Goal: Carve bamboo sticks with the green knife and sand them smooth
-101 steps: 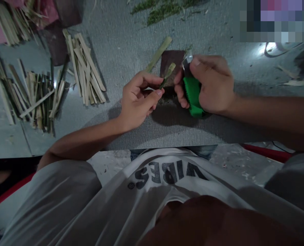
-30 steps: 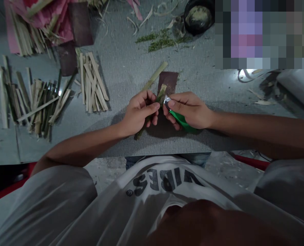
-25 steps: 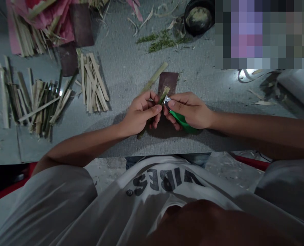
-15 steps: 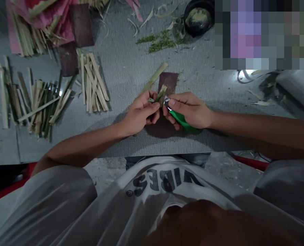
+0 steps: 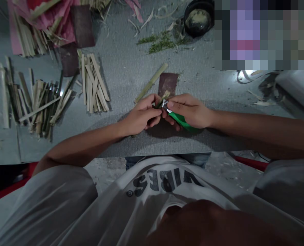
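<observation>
My left hand (image 5: 145, 114) is closed on a short greenish bamboo strip (image 5: 164, 95), whose far end sticks out past my fingers. In my right hand (image 5: 191, 111) is a green-handled utility knife (image 5: 181, 120), with the thumb near its metal front. The knife's metal tip (image 5: 164, 104) lies against or right beside the strip; exact contact is too small to tell. Just beyond the hands lies a dark brown sandpaper piece (image 5: 168, 83). A longer bamboo strip (image 5: 152, 82) rests on the table past my left hand.
Pale bamboo strips (image 5: 94, 83) and a larger mixed pile of strips (image 5: 39, 106) lie at left. Farther back are a pink bag (image 5: 62, 27), more sandpaper (image 5: 82, 25), green shavings (image 5: 159, 41) and a black bowl (image 5: 199, 17). A blurred block covers the upper right.
The knife's metal tip has shifted slightly left, over the bamboo strip. The strip's exposed end sits lower and is turned more to the right. Both hands stay nearly in place.
</observation>
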Demonstrator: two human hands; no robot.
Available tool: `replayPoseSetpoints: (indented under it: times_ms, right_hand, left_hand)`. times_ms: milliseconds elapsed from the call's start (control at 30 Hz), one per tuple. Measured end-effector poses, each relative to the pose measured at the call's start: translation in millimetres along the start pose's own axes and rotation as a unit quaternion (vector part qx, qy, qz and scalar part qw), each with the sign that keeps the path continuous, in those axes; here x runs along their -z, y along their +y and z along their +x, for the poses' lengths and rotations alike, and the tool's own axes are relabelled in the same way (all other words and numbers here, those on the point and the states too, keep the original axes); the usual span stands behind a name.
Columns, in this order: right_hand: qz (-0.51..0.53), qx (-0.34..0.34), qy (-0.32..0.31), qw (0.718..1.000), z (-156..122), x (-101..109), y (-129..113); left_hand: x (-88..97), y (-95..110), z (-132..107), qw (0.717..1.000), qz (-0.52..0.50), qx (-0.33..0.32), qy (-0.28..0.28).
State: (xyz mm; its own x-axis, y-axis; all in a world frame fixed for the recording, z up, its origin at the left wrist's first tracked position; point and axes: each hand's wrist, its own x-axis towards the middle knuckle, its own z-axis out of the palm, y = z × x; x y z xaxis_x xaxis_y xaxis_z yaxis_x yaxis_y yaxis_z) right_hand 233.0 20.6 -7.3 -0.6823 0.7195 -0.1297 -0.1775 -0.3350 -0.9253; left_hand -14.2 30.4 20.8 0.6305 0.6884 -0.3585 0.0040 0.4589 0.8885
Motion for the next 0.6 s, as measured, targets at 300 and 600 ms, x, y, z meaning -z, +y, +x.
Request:
replayPoseSetpoints:
  times_ms: [300,600]
  right_hand:
    - [0.000,-0.043,-0.041,0.998,-1,3,-10]
    - [0.002,-0.073,-0.096,0.993,-1,6,-14]
  left_hand:
    - [0.8,-3,0,0.999,-0.033,0.014,-0.006]
    - [4.4,-7,0,0.992,0.074,-0.095,-0.034]
